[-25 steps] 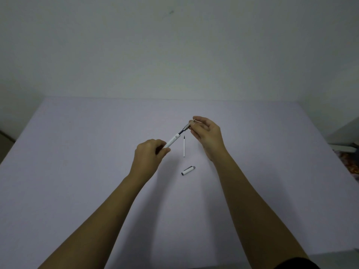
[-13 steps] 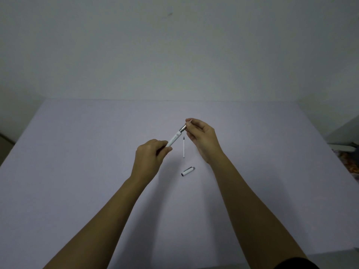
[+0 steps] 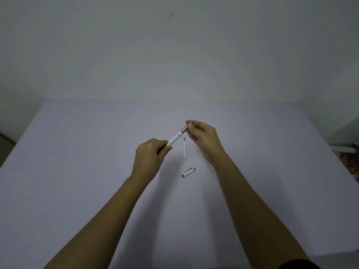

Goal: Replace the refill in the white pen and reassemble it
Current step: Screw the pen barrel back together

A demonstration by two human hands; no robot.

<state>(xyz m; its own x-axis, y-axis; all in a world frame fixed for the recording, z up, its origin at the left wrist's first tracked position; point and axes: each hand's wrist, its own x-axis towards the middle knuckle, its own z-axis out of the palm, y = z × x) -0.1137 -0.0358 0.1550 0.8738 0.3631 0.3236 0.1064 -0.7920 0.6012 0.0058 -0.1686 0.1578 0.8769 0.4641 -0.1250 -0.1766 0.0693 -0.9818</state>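
Pen (image 3: 175, 139) tip now inside right fingers (image 3: 191, 125)

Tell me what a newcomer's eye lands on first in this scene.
First, the two bare hands raised over the middle of the pale table: the left hand grips the back of the white pen barrel, the right hand pinches its metal tip section. Next, just below them on the table, a thin loose refill lies pointing away, and the white pen cap lies nearer the person.
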